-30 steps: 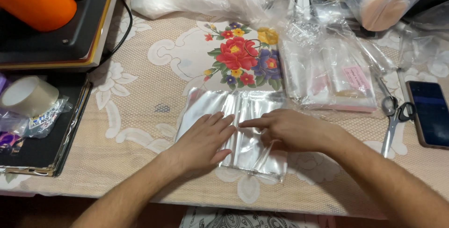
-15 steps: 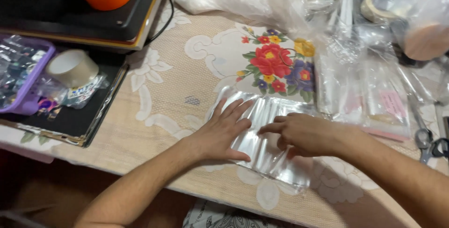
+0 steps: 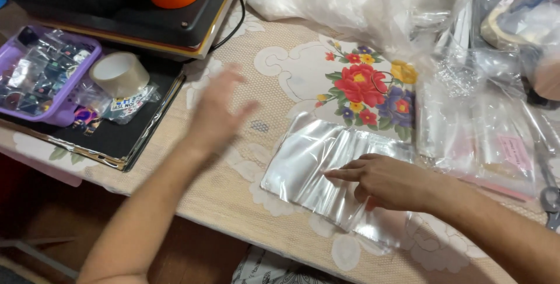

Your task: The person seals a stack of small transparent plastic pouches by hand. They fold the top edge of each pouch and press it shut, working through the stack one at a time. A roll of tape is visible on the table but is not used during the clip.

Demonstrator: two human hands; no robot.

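The clear plastic bag lies flat on the flowered tablecloth, pinned by the right hand, fingers together. The left hand hovers blurred, fingers spread, empty. That slick film could slide sideways under such light pressure.

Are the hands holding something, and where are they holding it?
Nothing is gripped. The right hand lies flat on the clear plastic bag, pressing near its middle. The left hand is open in the air, holding nothing.

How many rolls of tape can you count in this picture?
1. The roll of tape sits on the dark tray at left, beside the purple basket. Others may be hidden under the plastic bags.
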